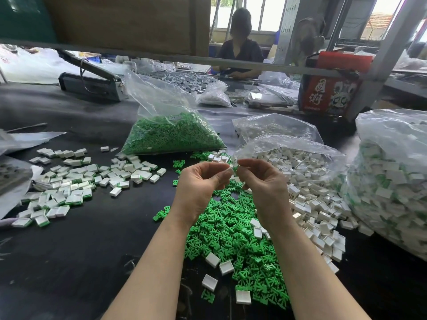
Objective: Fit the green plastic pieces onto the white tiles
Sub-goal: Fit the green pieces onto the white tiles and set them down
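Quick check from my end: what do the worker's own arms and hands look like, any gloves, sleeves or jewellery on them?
Both are bare. The left hand and right hand wear no gloves, and no rings, watch or bracelet show. Both forearms are uncovered down to the bottom edge of the picture, with no sleeve in view. Fingernails look short and unpainted.

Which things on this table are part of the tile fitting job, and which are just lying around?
In use: left hand, right hand, green piece pinched between them, loose green pieces, white tiles, finished tiles.
Lying about: red carton, bag sealer.
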Demonstrator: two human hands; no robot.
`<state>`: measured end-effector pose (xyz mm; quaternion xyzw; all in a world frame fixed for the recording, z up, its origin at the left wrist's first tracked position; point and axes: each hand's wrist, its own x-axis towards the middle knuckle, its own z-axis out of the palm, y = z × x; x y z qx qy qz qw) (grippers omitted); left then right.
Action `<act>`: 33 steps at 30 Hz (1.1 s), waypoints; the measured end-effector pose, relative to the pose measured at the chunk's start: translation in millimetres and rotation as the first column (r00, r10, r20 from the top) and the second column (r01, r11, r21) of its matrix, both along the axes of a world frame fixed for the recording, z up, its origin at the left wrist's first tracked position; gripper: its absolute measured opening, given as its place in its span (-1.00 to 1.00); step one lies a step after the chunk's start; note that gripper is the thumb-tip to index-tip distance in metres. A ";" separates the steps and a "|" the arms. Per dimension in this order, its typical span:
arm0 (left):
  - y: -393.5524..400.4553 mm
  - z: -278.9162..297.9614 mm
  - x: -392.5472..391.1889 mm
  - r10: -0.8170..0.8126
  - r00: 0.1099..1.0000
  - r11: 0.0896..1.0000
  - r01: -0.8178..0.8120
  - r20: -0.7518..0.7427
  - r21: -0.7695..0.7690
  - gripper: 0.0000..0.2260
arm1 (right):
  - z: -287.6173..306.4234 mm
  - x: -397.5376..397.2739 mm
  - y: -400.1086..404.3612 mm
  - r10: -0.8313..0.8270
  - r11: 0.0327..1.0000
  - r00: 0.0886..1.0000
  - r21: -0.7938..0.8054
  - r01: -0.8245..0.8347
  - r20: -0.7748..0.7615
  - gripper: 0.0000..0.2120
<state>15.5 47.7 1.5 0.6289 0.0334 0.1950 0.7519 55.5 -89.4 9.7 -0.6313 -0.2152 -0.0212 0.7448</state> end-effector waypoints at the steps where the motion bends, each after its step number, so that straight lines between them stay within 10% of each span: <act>1: -0.7 0.0 0.3 0.000 1.000 1.000 0.000 -0.006 0.007 -0.83 | -0.1 0.2 -0.1 -0.006 1.000 1.000 0.001 0.006 0.006 -0.88; 33: 1.0 0.1 -1.0 -0.013 1.000 1.000 0.012 -0.011 -0.026 -0.85 | 1.1 -3.9 1.9 -0.072 0.996 0.996 -0.046 0.074 0.045 -0.89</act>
